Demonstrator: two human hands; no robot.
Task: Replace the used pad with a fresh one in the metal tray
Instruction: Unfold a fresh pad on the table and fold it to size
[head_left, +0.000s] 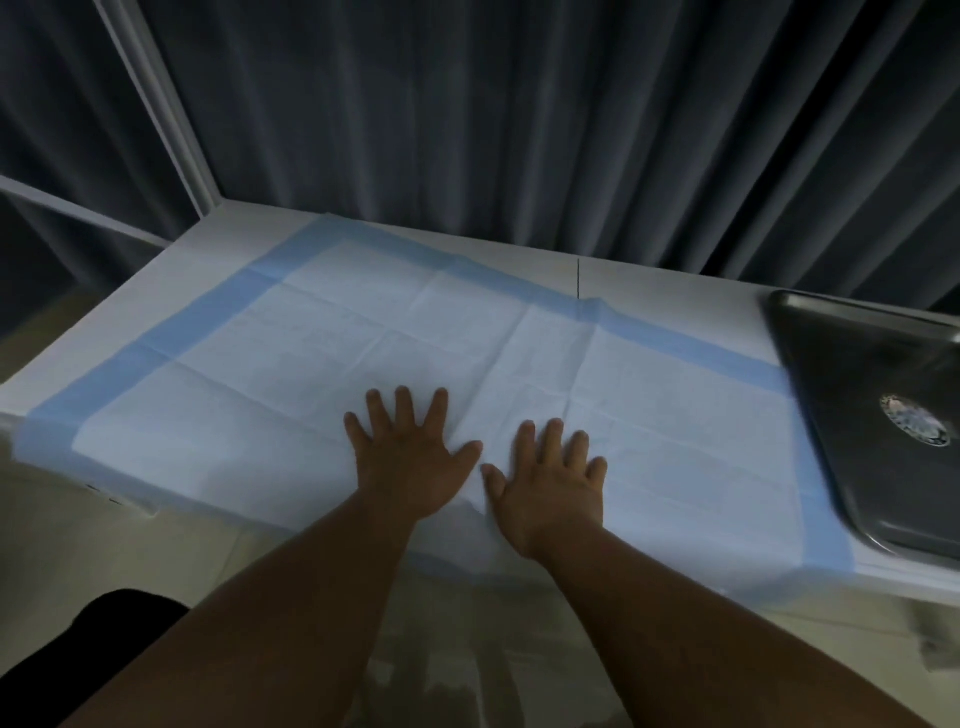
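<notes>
Both hands lie flat, palms down, side by side on a large white rectangular absorbent pad with a light blue border (311, 364), which is spread open over a white table top (675, 283). The left hand (410, 457) has its fingers straight and fanned apart, pressing on the pad near its front edge; the right hand (550, 478) rests just beside it with its fingers also straight and spread, the two thumbs close to each other but not clearly touching. Neither hand grips anything. Fold creases run across the pad ahead of the fingertips and out to the left of the left hand, and a slight ridge of material rises between the two thumbs. The pad's front edge hangs a little over the table's near edge below the wrists. Well to the right of the right hand, past the pad's blue right border, sits a shallow rectangular grey metal tray (831, 395) with a small round shiny mark (914, 420) on its floor. Beyond the fingertips, behind the table, hangs a dark pleated curtain (519, 130).
</notes>
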